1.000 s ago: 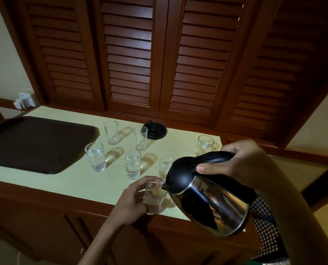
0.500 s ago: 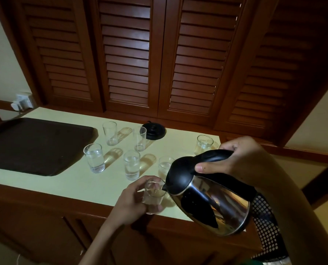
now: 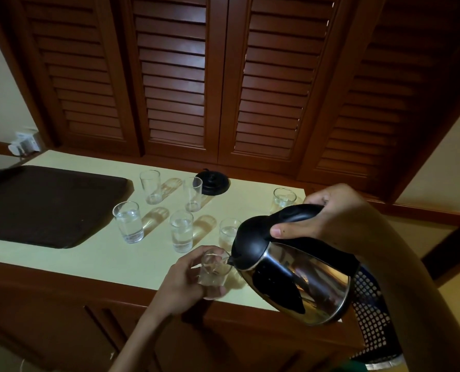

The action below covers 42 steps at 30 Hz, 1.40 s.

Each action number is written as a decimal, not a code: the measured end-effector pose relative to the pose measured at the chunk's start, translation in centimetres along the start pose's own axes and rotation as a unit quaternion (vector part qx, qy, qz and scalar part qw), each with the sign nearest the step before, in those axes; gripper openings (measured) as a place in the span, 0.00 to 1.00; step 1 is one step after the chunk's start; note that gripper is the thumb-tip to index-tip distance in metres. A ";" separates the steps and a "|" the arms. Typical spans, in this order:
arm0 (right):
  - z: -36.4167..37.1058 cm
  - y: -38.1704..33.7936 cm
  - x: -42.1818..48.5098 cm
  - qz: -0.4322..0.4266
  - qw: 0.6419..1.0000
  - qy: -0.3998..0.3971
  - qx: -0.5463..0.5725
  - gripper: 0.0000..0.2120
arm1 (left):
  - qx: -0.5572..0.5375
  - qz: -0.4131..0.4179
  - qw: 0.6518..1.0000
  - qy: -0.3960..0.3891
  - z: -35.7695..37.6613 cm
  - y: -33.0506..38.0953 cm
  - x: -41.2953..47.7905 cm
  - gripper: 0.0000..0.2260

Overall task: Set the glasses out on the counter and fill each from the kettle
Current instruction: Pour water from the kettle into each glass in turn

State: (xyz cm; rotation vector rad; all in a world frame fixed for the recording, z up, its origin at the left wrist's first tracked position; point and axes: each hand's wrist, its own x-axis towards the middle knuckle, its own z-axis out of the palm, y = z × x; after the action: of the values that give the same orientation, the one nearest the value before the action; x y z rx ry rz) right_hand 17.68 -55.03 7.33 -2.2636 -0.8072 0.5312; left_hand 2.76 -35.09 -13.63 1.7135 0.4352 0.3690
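Glass point(image 3: 214, 268) within curled left hand point(image 3: 181, 281) fingers point(image 3: 212, 293); kettle point(image 3: 298, 285) handle inside right hand point(image 3: 336, 213) fingers point(image 3: 323, 203).

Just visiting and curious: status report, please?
Left hand grips glass at counter edge. Right hand tilts kettle, spout at its rim. Pour path unobstructed.

I have one feed, from the wide-angle camera on the person's head. It stands at the front edge of the bench point(image 3: 89, 253) and faces forward and down, so the bench top fills the middle band from 9 o'clock to centre. The louvred doors point(image 3: 175, 76) behind it take everything toward 12, bent inward by the lens. The view is close. The left grip point(image 3: 180, 283) round a glass point(image 3: 214, 267) at 6 o'clock and the right grip point(image 3: 338, 213) on the kettle point(image 3: 298, 280) toward 4 loom large, with the forearms entering from the bottom edge. The tray point(image 3: 43, 205) at 9 o'clock is clipped by the frame.
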 end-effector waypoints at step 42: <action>-0.5 -0.5 0.3 -0.019 0.999 -0.004 -0.036 0.26 | 0.004 -0.009 1.000 -0.007 0.2 0.2 0.3 0.31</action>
State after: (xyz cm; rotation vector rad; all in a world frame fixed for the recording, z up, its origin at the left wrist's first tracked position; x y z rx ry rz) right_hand 17.98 -54.82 7.99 -2.3072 -0.8840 0.5004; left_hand 3.09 -35.16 -13.42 1.7185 0.4426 0.3432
